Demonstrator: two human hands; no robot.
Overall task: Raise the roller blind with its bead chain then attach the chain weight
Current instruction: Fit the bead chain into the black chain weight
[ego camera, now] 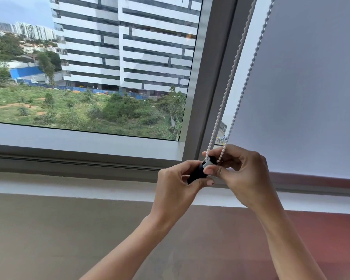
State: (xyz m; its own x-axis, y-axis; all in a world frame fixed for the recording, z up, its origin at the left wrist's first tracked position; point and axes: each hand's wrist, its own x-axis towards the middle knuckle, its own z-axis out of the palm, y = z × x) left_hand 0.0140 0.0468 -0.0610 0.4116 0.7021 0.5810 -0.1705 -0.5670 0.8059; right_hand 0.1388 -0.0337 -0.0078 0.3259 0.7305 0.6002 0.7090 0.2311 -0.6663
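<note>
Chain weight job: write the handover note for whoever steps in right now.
Left hand: gripping the black chain weight by its body.
Right hand: pinching the bead chain at the weight's white top end.
Roller blind: on the right pane, it reaches nearly to the sill.
Done: weight and chain brought together.
Left: seat the chain in the weight; whether it has clipped is hidden.

White bead chain (231, 75), black chain weight (197, 172), pale grey blind (311, 87).
</note>
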